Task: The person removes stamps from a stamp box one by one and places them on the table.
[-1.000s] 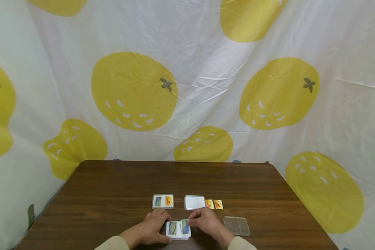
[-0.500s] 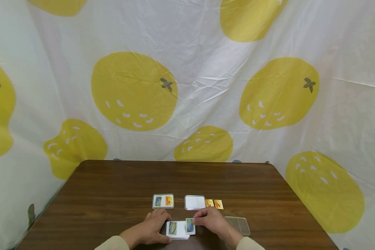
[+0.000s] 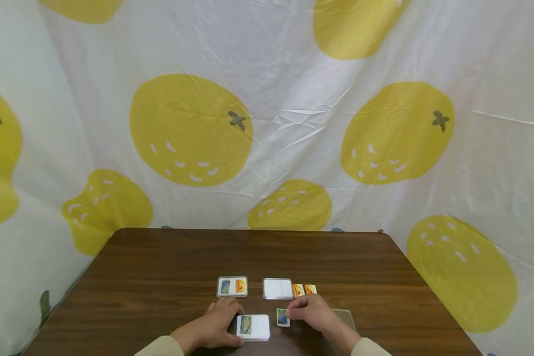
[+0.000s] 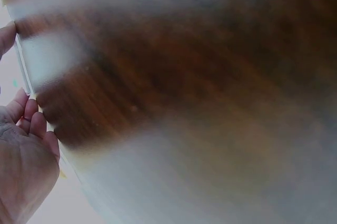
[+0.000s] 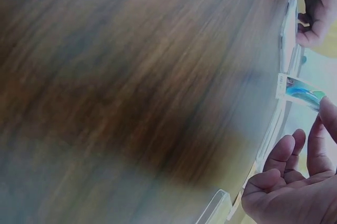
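My right hand [image 3: 313,315] pinches a small blue-green picture stamp [image 3: 282,318] at its right edge, between thumb and index finger. In the right wrist view, the same stamp [image 5: 304,92] shows a white lettered border, and the other fingers are curled below it. My left hand [image 3: 218,324] holds the left side of a flat white stamp holder [image 3: 261,327], its thumb at the near corner and index finger at the far one. A greenish stamp [image 3: 246,325] lies on the holder's left half; its right half is plain white. The held stamp is apart from the holder, to its right.
Behind the hands lie a clear case [image 3: 232,280] with two stamps and a clear case [image 3: 277,288] with a white insert. Two orange stamps [image 3: 310,289] lie beside the latter. A clear lid [image 3: 344,315] is partly hidden by my right hand. The brown table [image 3: 169,267] meets a fruit-print curtain.
My right hand has moved right, drawing the blue-green stamp off the holder's right half. It now covers more of the clear lid. My left hand stays in place.
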{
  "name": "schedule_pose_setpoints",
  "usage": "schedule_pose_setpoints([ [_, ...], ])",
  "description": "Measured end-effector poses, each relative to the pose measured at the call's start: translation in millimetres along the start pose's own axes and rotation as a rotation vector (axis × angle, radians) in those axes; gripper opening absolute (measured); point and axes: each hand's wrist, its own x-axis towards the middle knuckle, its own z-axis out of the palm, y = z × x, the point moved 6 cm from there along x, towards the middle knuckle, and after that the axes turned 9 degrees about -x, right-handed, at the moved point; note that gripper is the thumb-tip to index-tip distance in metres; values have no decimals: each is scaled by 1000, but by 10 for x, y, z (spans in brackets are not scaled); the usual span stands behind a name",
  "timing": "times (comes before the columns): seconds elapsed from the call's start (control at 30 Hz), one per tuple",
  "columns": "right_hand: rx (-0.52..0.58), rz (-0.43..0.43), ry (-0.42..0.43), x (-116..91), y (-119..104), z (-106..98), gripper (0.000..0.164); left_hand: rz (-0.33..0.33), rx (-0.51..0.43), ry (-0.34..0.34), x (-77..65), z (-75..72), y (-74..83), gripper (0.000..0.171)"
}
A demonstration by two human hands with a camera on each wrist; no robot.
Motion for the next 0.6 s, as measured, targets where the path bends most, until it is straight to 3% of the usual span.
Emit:
schedule_pose_setpoints([
  [0.37,29,63,-55,-59,-8,25,16,8,-8,-3,-2,-7,2,48],
  [0.6,46,38,-60,-67,4,73,16,8,-1,-3,-4,-3,5,48],
])
